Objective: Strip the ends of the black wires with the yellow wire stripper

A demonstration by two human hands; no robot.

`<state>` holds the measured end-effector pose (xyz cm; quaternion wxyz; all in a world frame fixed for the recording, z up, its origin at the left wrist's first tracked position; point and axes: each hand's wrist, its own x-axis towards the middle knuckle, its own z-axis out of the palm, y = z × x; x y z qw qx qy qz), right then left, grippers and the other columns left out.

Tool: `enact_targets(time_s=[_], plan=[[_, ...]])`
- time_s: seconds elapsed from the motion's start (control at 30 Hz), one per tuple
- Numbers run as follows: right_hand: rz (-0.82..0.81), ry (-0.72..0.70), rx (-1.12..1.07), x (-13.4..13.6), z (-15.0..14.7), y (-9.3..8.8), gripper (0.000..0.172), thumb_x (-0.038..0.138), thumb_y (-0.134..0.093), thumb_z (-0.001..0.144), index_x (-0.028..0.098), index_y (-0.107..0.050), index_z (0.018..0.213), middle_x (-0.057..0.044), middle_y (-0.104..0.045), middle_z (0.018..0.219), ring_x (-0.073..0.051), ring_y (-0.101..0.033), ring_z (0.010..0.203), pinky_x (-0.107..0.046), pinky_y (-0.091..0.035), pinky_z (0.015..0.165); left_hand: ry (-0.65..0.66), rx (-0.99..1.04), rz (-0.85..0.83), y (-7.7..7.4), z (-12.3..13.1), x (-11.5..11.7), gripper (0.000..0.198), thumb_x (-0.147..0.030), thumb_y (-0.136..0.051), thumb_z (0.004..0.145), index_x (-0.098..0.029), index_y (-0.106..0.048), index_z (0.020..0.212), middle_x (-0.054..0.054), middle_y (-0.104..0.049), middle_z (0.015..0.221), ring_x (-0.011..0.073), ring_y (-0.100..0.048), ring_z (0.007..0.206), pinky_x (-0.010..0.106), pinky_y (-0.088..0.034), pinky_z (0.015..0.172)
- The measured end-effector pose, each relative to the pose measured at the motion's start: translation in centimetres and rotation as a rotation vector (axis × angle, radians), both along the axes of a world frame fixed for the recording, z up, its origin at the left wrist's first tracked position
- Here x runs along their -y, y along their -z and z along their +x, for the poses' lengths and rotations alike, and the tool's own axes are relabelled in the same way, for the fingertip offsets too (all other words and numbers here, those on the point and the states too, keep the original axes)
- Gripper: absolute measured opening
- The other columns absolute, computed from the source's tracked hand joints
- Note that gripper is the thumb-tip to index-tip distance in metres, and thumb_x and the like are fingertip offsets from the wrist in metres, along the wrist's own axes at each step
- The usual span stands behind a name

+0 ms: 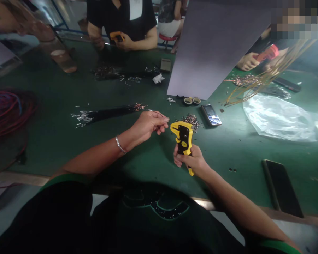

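On my feed, my left hand (pixel 153 124) pinches a thin wire (pixel 158 113) just beside the yellow stripper (pixel 184 141); my right hand (pixel 194 158) wraps its handle. Black bundle (pixel 110 113) lies left on the counter (pixel 230 148). Offcut heap (pixel 193 119), coppery ends (pixel 139 106): I judge many bared; remainder unclear.

On my feed I see a grey divider panel (pixel 204 49) on a green worktable (pixel 235 148), a red stool (pixel 166 37) and blue rails (pixel 60 14) beyond.

A yellow-and-black wire stripper (pixel 184 141), nose facing left, sat in the right fingers (pixel 178 159) above the tabletop (pixel 148 164); a thin wire (pixel 159 113) was pinched in the left fingers (pixel 162 121), near it.
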<state>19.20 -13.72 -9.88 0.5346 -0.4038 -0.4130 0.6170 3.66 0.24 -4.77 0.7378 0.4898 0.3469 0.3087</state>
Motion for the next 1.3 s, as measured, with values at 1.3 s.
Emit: enact_targets(time_s=[1.3], plan=[[0.066,-0.048,0.364,0.8,-1.2,-1.2,0.016,0.011,-0.058,0.064,0.019,-0.056,0.078,0.001,-0.055,0.067,-0.013,-0.05,0.053,-0.027,-0.042,0.049,-0.261,-0.293,0.457,2.5,0.4,-1.0,0.016,-0.013,-0.067,0.072,-0.016,-0.059,0.059,-0.004,-0.055,0.046,0.0032,-0.044,0.035,0.019,-0.03,0.037]])
